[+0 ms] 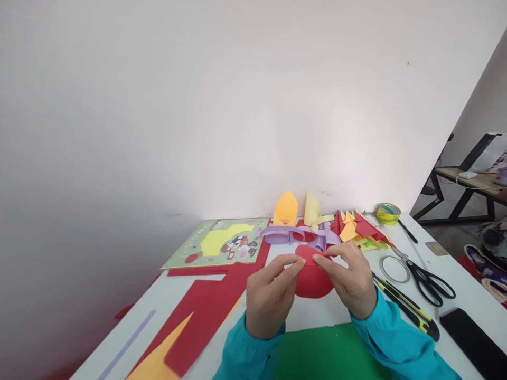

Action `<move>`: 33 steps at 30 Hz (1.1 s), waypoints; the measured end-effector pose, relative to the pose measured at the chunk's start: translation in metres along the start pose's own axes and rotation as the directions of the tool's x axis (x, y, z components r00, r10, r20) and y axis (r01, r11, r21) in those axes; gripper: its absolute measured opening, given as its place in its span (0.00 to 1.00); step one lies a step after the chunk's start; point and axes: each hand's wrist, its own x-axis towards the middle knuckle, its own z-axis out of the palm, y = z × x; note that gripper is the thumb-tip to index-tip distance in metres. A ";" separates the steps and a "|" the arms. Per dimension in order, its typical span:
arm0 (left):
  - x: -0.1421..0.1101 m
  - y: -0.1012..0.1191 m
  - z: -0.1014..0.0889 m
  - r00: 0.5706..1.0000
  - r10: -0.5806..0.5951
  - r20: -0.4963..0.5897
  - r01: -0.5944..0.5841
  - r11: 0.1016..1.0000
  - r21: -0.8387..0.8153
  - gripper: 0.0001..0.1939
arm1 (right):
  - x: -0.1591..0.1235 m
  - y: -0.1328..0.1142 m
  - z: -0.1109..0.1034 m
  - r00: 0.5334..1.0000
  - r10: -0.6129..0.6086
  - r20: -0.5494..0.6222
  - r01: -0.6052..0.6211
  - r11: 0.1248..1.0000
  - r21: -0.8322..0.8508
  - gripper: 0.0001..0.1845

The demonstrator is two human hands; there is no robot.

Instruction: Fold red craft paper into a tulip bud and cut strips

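A rounded piece of red paper [314,283] is held up between both hands, with a crease or overlapping edge across its upper part. My left hand [273,293] pinches its left side between thumb and fingertips. On the right side, my right hand [350,274] grips the same paper in a similar pinch. Below the hands lies a green sheet [328,353]. Just behind are curled purple paper strips [279,235], an orange folded paper piece [285,207] and a pale yellow paper cone [312,208].
Black-handled scissors [425,279], a clear tape roll [394,269], a yellow-black utility knife [407,306] and a black phone [475,338] lie at the right. Folded paper pieces [364,229] and a yellow-green tape roll [388,214] sit behind. Left are red sheets [206,301] and a paper pad [190,248].
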 end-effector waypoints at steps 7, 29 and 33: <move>0.003 0.004 0.000 0.999 -0.001 0.053 0.002 1.000 -0.014 0.08 | 0.000 -0.002 0.001 0.999 -0.011 0.032 0.010 1.000 0.026 0.10; 0.001 0.007 0.002 0.999 0.000 0.055 -0.001 1.000 0.029 0.09 | 0.003 -0.008 -0.002 1.000 0.001 0.016 0.000 0.999 -0.054 0.07; 0.003 0.009 0.001 1.000 -0.020 0.011 0.020 1.000 0.024 0.08 | 0.002 -0.007 -0.003 1.000 -0.002 -0.023 0.001 0.999 -0.037 0.08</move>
